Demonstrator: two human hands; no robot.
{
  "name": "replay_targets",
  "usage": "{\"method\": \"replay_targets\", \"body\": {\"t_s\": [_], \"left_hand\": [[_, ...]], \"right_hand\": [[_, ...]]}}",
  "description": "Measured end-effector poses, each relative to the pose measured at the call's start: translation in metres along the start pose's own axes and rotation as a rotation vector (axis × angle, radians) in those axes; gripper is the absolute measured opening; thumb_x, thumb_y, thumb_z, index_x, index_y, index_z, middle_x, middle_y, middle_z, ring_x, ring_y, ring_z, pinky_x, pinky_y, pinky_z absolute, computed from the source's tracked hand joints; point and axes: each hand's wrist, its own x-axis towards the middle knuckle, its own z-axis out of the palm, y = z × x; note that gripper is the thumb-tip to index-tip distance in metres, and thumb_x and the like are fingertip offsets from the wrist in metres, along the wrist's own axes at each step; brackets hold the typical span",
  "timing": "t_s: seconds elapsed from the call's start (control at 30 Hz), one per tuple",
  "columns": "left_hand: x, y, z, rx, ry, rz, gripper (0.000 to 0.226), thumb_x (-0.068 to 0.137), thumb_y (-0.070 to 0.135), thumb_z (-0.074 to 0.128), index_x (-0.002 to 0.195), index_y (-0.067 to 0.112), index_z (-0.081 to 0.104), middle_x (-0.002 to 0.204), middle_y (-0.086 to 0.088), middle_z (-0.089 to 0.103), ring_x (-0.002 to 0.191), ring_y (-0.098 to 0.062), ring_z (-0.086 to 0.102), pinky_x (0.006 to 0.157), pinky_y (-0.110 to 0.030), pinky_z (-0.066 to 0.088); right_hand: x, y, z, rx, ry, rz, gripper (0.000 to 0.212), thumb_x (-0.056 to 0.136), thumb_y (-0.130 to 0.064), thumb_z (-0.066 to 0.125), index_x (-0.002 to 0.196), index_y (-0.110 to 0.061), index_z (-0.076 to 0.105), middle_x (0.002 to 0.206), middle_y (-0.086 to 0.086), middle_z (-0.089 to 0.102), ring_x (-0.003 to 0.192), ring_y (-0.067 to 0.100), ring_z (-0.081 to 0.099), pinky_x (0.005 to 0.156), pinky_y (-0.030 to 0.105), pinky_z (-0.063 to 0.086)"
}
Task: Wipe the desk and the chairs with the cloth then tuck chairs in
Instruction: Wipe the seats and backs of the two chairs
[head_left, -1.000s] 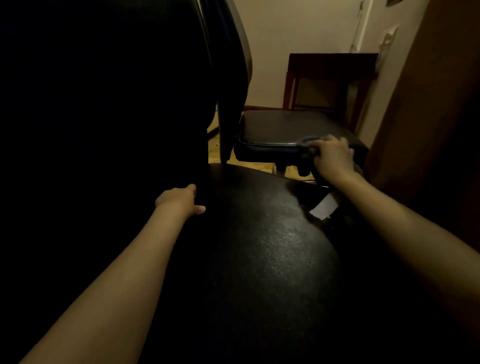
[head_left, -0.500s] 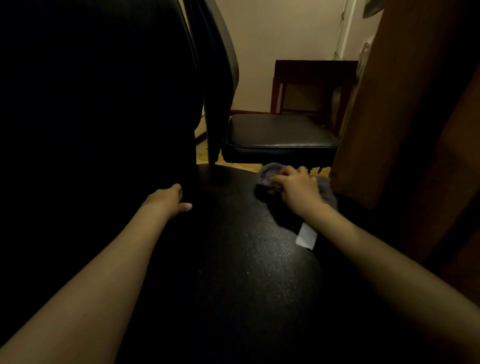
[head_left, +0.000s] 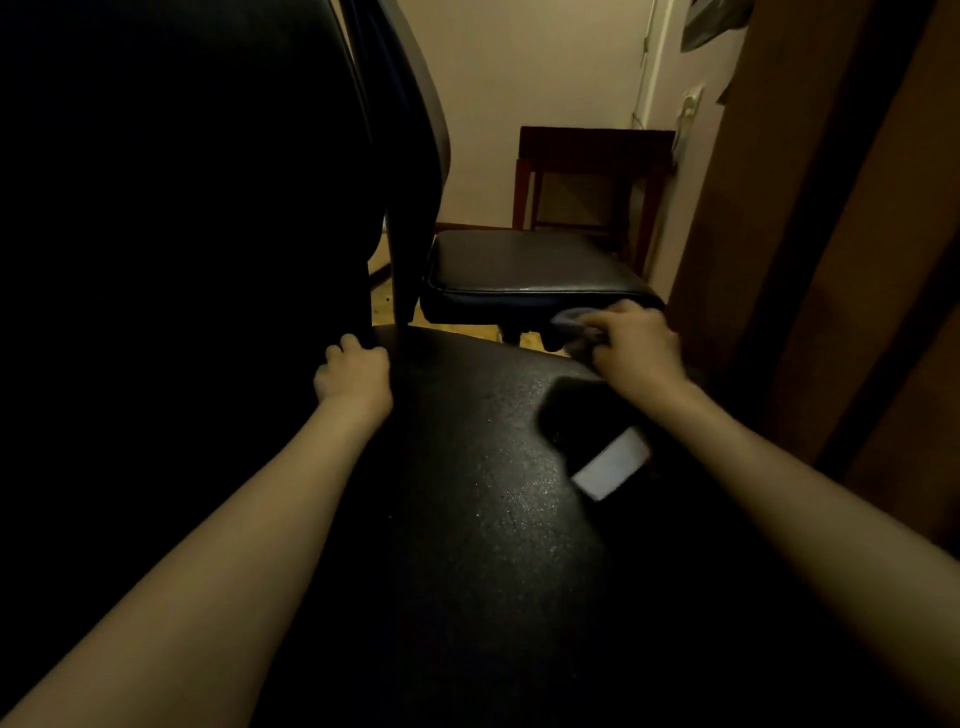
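Head view, right hand (head_left: 635, 348) gripping cloth (head_left: 569, 321) at near chair seat (head_left: 483, 467) far edge; left hand (head_left: 353, 375) curled on backrest base, centre frame

Second chair (head_left: 530, 270) stands beyond the near chair (head_left: 467, 467), table (head_left: 592, 150) behind it

The room is dim. A dark wooden side table (head_left: 595, 156) stands against the pale wall (head_left: 519, 93). A brown wooden panel (head_left: 831, 208) rises at right.

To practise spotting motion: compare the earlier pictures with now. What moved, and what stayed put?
The right hand, gripping the cloth, slid away across the near chair seat to its far right edge, beside the far chair seat. The left hand stayed at the base of the backrest; the cloth stayed gripped.
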Motion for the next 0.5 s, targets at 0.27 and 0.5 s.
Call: {"method": "replay_targets", "body": {"t_s": [0.27,0.5], "left_hand": [[0.004,0.002,0.016,-0.106,-0.169,-0.118,0.033,0.093,0.014,0.053,0.125,0.006,0.053,0.126,-0.017,0.053,0.117,-0.032,0.052,0.090,-0.037,0.046],[-0.004,0.009,0.024,-0.151,-0.106,-0.150,0.032,0.093,0.014,0.053,0.124,0.008,0.048,0.111,-0.015,0.055,0.098,-0.027,0.058,0.072,-0.033,0.047]], "right_hand": [[-0.064,-0.097,0.045,-0.199,-0.192,-0.607,0.040,0.095,-0.021,0.047,0.135,-0.027,0.048,0.137,0.006,0.039,0.124,0.035,0.030,0.096,0.048,0.030],[-0.040,0.015,0.030,-0.221,-0.104,-0.137,0.038,0.094,-0.019,0.049,0.129,-0.031,0.054,0.139,0.000,0.042,0.125,0.031,0.033,0.096,0.040,0.033]]}}
